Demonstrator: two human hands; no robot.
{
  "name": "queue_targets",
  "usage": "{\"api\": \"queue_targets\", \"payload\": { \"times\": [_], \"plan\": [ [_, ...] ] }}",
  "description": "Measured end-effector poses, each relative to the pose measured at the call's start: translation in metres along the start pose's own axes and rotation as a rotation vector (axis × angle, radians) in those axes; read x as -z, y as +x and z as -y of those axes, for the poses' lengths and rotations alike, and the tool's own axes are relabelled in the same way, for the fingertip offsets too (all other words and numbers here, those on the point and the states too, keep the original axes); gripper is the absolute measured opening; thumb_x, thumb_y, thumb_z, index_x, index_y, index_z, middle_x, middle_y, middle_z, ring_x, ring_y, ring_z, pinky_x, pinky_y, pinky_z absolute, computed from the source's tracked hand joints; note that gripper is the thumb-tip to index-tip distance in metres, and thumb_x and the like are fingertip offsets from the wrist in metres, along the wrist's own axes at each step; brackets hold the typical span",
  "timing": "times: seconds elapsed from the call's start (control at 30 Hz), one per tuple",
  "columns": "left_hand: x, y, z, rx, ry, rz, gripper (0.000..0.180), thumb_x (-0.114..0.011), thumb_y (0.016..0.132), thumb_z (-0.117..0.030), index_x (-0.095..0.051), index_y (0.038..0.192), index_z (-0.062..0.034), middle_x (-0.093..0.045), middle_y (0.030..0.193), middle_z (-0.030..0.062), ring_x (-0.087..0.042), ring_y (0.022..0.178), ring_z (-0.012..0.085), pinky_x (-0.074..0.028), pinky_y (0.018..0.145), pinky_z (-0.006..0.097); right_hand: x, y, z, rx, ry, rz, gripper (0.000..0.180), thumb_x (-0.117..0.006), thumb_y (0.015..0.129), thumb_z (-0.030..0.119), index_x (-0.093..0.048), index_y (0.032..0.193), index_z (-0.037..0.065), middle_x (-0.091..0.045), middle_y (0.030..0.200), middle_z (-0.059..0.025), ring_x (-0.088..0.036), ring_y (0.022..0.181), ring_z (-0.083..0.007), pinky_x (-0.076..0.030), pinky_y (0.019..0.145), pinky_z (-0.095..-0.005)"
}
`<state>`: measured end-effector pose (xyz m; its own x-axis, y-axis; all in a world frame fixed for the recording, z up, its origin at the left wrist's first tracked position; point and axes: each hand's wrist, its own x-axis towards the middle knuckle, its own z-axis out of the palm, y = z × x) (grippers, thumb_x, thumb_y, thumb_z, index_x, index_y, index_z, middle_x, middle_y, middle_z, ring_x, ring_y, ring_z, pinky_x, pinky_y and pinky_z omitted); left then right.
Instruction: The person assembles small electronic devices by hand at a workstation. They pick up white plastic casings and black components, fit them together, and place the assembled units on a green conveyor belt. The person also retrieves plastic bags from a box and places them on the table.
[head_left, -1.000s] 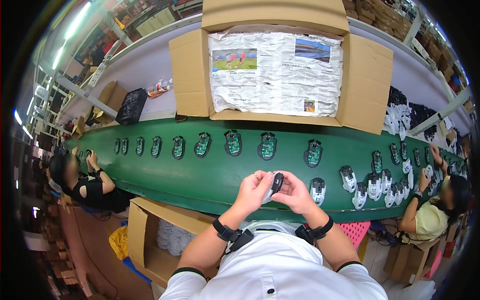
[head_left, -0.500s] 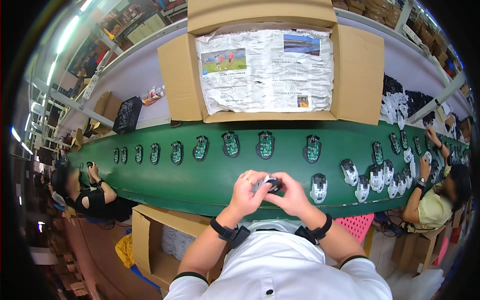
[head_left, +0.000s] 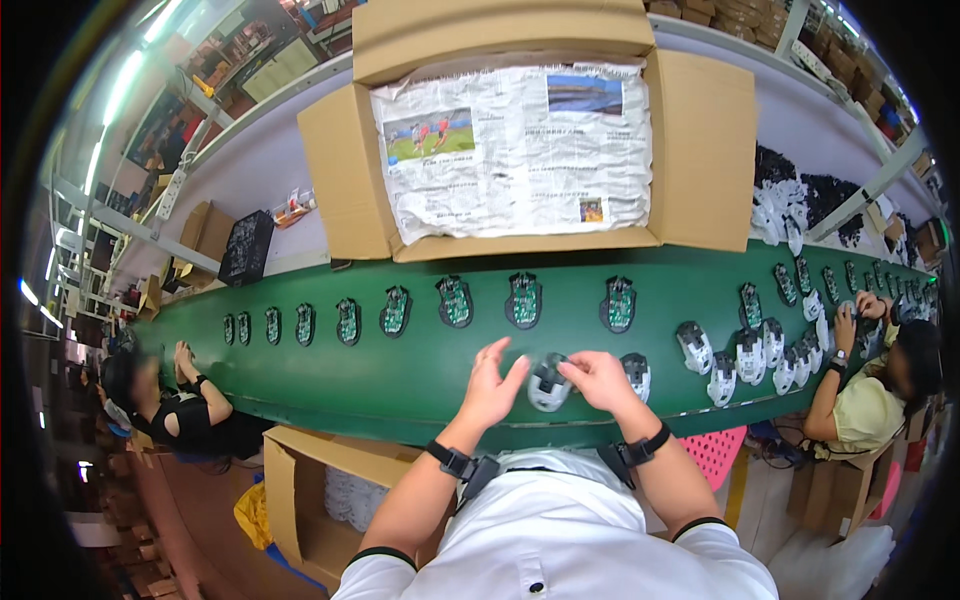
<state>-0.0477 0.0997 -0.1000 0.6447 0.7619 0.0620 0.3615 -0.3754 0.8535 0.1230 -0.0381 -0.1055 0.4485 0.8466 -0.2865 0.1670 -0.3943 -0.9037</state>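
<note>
Over the near edge of the green work surface, a white-and-black computer mouse shell (head_left: 549, 391) is slightly blurred. My right hand (head_left: 600, 380) grips its upper right side between thumb and fingers. On the other side, my left hand (head_left: 492, 384) is open with its fingers spread, apart from the shell. Partly behind my right hand lies another white-and-black mouse shell (head_left: 638, 372). Beyond both hands, black mouse bases with green circuit boards (head_left: 523, 300) form a long row.
A large open carton (head_left: 700, 150) lined with newspaper stands behind the row. Several white mouse shells (head_left: 750, 355) cluster to the right. A person (head_left: 865, 395) works at the right, another (head_left: 175, 400) at the left. An open cardboard box (head_left: 300, 490) sits below the near edge.
My hands were together around the mouse shell. Now my left hand has let go and opened, moving left, while the shell shows its full outline in my right hand.
</note>
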Motion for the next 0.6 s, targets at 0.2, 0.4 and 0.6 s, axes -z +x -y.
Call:
{"api": "queue_targets", "payload": {
  "times": [0.2,0.4,0.6],
  "plan": [
    [0.037,-0.037,0.082,0.496,-0.226,0.210,0.035,-0.065,0.096,-0.025,-0.064,0.112,0.0059,-0.069,0.088,0.0056,-0.064,0.079,0.0147,-0.053,0.075,0.030,0.063,0.066,0.009,0.370,-0.123,-0.445,0.051,-0.073,0.085,0.026,-0.060,0.127,-0.001,-0.060,0.129,-0.0236,-0.060,0.114,-0.0408,-0.050,0.097,-0.0469],
    [0.052,-0.081,0.105,0.643,-0.297,0.122,0.026,-0.064,0.096,-0.021,-0.066,0.104,0.0041,-0.068,0.088,0.0035,-0.061,0.075,0.0107,-0.051,0.072,0.027,0.118,0.191,0.054,-0.077,-0.599,-0.589,0.117,-0.074,0.077,0.061,-0.016,0.155,-0.003,-0.017,0.154,-0.0412,-0.027,0.143,-0.0522,-0.032,0.116,-0.0475],
    [0.043,-0.112,0.103,0.653,-0.363,-0.113,0.022,-0.066,0.096,-0.017,-0.066,0.105,0.0029,-0.070,0.091,0.0060,-0.063,0.078,0.0101,-0.052,0.075,0.026,0.037,0.240,0.059,-0.176,-0.724,-0.477,0.070,-0.070,0.085,0.044,-0.052,0.135,-0.001,-0.044,0.139,-0.0354,-0.053,0.121,-0.0473,-0.047,0.101,-0.0483]
  ]
}}
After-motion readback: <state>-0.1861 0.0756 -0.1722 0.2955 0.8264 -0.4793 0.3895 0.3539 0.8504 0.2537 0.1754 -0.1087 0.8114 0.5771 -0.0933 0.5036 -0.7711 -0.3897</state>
